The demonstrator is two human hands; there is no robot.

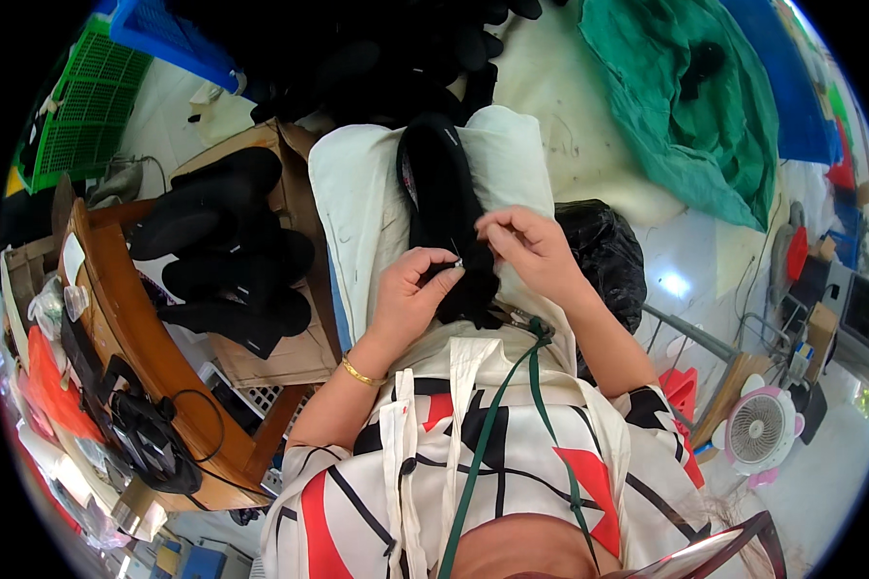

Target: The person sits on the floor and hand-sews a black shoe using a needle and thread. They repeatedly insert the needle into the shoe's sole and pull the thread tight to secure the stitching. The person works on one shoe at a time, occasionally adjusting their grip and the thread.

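On the person's lap, over a cream cloth (357, 193) that covers the knees, lies a long black shoe upper (444, 207), with its narrow end pointing away from the body. Both hands meet at the near end of this black piece. The left hand (407, 294) is curled, and its thumb and forefinger pinch the black material together with a very small pale thing that I cannot identify. The right hand (529, 246) comes from the other side; its fingertips are pressed together on the edge of the same black piece, just beside the left fingers, so the two hands almost touch. A thin gold bracelet (361, 372) sits on the left wrist. A green cord (492, 425) hangs down over the patterned white, black and red clothing.

To the left of the lap, an open cardboard box (294, 352) holds several more black shoe pieces (222, 241), piled one over another. Further left stands a wooden chair (150, 357) with a small black fan (150, 444) resting on it. A black plastic bag (603, 256) is just behind the right forearm. A green cloth (690, 106) is spread on the floor at the upper right, and a small white and pink fan (758, 429) stands at the lower right, well apart from the hands.
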